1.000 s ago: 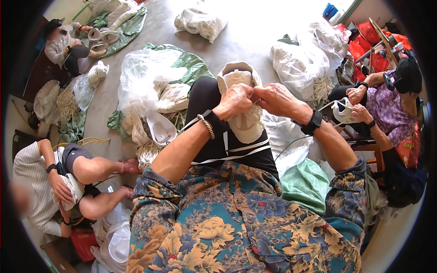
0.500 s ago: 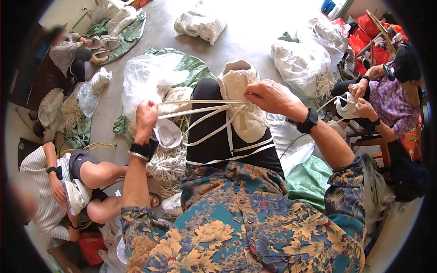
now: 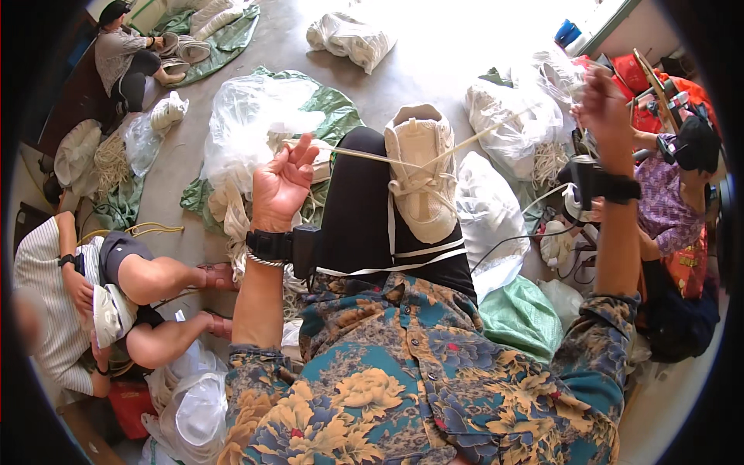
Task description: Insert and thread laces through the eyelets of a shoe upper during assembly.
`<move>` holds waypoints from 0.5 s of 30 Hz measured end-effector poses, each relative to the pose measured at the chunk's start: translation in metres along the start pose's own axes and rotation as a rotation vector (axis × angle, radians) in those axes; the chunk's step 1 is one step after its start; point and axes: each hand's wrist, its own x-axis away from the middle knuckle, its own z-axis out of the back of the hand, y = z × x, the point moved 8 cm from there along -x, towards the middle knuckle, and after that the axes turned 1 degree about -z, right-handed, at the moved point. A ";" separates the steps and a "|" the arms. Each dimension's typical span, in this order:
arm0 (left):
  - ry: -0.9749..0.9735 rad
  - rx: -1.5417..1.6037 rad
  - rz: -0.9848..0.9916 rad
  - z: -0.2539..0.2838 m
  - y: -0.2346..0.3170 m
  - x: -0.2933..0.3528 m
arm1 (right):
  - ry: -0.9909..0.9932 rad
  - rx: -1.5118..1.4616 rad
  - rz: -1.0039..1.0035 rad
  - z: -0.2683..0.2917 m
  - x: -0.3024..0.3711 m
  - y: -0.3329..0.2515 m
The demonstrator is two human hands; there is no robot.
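A cream lace-up sneaker (image 3: 422, 182) rests on my right thigh, its ankle opening away from me and its toe toward my body. From its eyelets one end of the shoelace (image 3: 360, 155) stretches left to my left hand (image 3: 280, 186), whose fingers are closed on it. The other end runs taut up to the right toward my right hand (image 3: 604, 112), raised far out and smeared by motion. That hand appears closed on the lace, though its fingertips are blurred. A white strap (image 3: 364, 273) lies across my thighs and under the sneaker.
Clear plastic bags (image 3: 252, 128) lie over green sheeting on the left, and a white bag (image 3: 488, 209) is right of my leg. Co-workers sit on both sides; one on the left holds a white shoe (image 3: 115, 314). A dark cable (image 3: 504, 248) trails near my right arm.
My right hand has swung from beside the sneaker out to the far right, drawing the lace with it. My left hand has moved slightly right and up. The lace loops have tightened against the sneaker.
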 end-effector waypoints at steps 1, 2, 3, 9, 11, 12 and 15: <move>0.038 0.008 -0.039 0.015 0.005 -0.004 | -0.052 -0.076 0.039 0.042 0.010 -0.039; 0.087 0.012 -0.083 0.033 0.015 -0.004 | -0.108 -0.160 0.069 0.065 0.016 -0.060; 0.253 -0.027 -0.169 0.068 0.052 0.007 | -0.109 -0.161 0.061 0.061 0.021 -0.057; 0.591 -0.323 -0.718 0.196 0.335 0.197 | 0.384 0.427 -0.083 0.010 0.058 0.061; 0.686 -0.437 -0.776 0.220 0.365 0.265 | 0.032 0.613 -0.217 -0.048 0.062 0.124; 0.730 -0.492 -0.799 0.217 0.368 0.284 | -0.081 0.623 -0.243 -0.072 0.064 0.151; 0.880 -0.635 -0.876 0.213 0.326 0.281 | -0.420 1.094 -0.185 -0.137 0.081 0.194</move>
